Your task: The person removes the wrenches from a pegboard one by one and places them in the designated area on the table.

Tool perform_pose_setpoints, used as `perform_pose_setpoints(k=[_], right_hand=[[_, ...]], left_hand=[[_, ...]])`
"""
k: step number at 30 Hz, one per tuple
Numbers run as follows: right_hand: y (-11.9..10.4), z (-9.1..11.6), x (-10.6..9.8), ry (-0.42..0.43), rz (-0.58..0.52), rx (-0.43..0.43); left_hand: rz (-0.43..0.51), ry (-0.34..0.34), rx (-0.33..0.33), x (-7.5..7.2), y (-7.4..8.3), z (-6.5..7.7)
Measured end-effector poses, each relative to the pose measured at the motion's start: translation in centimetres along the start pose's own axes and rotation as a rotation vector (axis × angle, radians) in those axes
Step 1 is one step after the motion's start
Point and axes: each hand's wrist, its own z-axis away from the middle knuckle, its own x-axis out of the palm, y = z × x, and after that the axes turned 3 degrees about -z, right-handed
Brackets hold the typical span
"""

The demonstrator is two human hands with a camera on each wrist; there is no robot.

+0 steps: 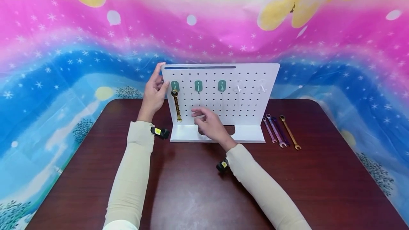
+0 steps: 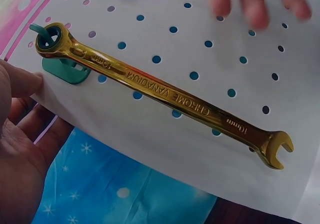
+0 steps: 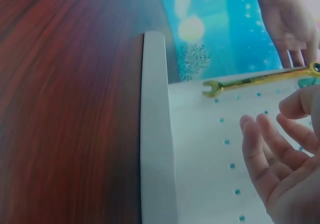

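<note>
A white pegboard (image 1: 207, 107) stands upright on the table. My left hand (image 1: 154, 93) grips its upper left edge, thumb at the front and fingers reaching round behind. Beside that thumb, a gold combination wrench (image 2: 150, 91) hangs by its ring end from a green hook (image 2: 66, 70), its open end pointing down. The shank reads CHROME VANADIUM and 10mm. My right hand (image 1: 209, 123) hovers before the lower middle of the board, fingers loosely bent with nothing between them; the right wrist view shows its fingers (image 3: 272, 149) apart from the wrench.
Two more green hooks (image 1: 198, 86) and two clear hooks (image 1: 238, 86) line the board's upper part, all bare. To the board's right, several wrenches lie on the dark red table (image 1: 191, 180), including a gold wrench (image 1: 290, 132) and a pink wrench (image 1: 270, 130). A patterned cloth (image 1: 204, 42) hangs behind.
</note>
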Motion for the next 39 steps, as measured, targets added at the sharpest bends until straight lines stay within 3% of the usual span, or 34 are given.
perform_pose_setpoints(k=[11, 26, 33, 39], right_hand=[[-0.5, -1.9, 2.7, -0.022, -0.024, 0.036], [-0.9, -2.3, 3.8, -0.074, -0.073, 0.035], [-1.9, -1.8, 3.6, -0.138, -0.217, 0.103], [-1.7, -1.8, 3.9, -0.165, -0.26, 0.112]], left_hand=[[0.011, -0.004, 0.0, 0.2, 0.0, -0.1], [0.001, 0.015, 0.013, 0.5, 0.2, 0.3], [0.024, 0.014, 0.027, 0.4, 0.0, 0.2], [0.032, 0.019, 0.023, 0.3, 0.1, 0.2]])
